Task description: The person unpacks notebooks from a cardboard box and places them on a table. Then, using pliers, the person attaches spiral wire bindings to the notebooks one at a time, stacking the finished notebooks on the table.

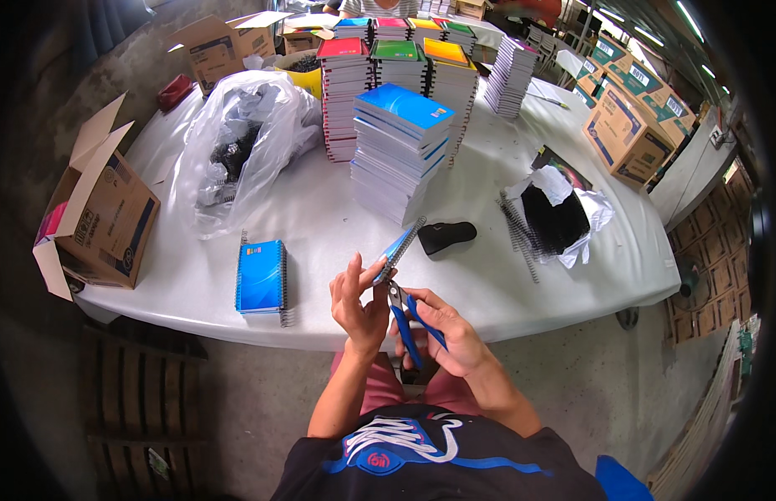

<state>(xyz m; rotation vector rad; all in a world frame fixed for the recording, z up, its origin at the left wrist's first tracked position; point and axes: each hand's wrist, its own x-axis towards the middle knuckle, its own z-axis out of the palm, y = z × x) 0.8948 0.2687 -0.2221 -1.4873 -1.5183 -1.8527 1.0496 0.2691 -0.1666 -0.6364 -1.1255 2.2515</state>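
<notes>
My left hand [357, 305] grips a small blue spiral notebook [395, 248], tilted so that its wire coil faces up and to the right. In my right hand [456, 336] is a pair of cutting pliers [404, 324] with blue handles, spread apart. The metal jaws meet the lower end of the coil; whether they have closed on the wire I cannot tell. Several blue spiral notebooks lie in a low pile [261, 277] to the left on the table. Beyond my hands rises a tall stack of blue-covered notebooks [396, 150] without visible coils.
A black computer-mouse-shaped object [448, 237] lies near the notebook. Black coils on crumpled paper [555, 219] sit at right. A clear plastic bag [254, 125], an open carton [112, 213] and coloured notebook stacks [344, 100] stand on the white-covered table [321, 242]. Someone sits across.
</notes>
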